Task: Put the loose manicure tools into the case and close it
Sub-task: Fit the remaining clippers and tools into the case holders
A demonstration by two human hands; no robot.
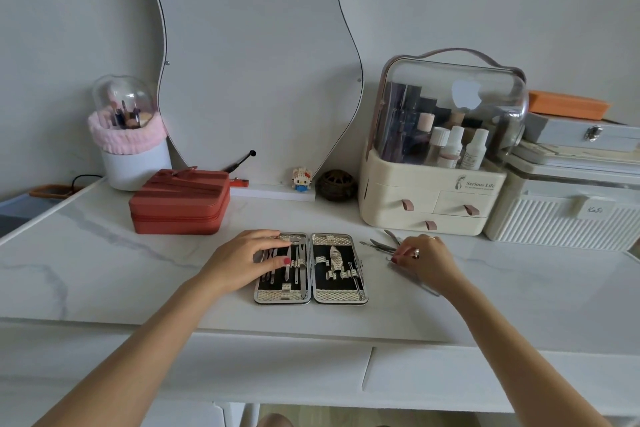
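The case lies open flat near the front edge of my desk, with bare marble to either side and a strip of it in front. My left hand rests on the case's left half, fingers straight across the tools strapped there; the right half holds a few more. My right hand pinches one of the loose tools lying just right of the case. Behind stand a red zip box and a cream cosmetics organizer holding bottles.
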